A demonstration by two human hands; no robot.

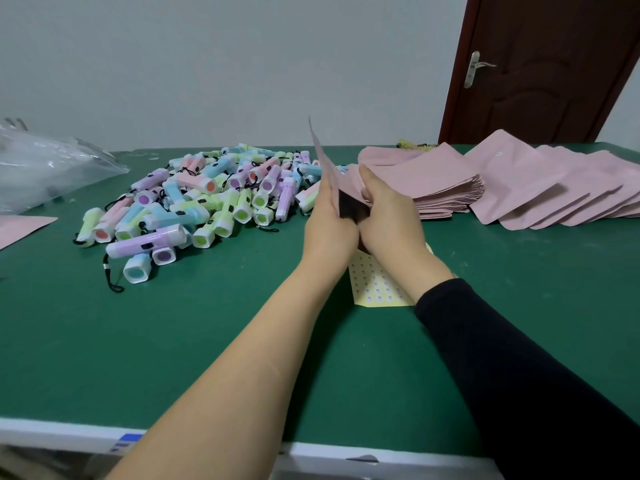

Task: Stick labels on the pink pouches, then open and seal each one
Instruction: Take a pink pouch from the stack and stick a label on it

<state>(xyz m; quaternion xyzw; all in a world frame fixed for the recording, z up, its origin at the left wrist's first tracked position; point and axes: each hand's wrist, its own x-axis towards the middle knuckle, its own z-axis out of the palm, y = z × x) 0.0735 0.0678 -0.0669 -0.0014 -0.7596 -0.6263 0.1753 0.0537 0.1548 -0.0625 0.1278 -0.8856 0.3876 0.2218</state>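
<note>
A pink pouch (323,161) stands on edge above the green table (173,341), held between both hands. My left hand (329,223) grips its left side and my right hand (384,209) grips its right side, with a dark gap of the pouch mouth showing between them. Under my right wrist lies a yellow label sheet (374,285) with several small stickers. A stack of pink pouches (433,181) sits just behind my right hand, and more pouches (554,188) lie fanned out at the right.
A heap of pastel toy flashlights (207,202) with black cords covers the table's middle left. A clear plastic bag (45,168) lies at the far left, with one pink pouch (20,228) at the left edge. A brown door (540,64) stands behind the right side.
</note>
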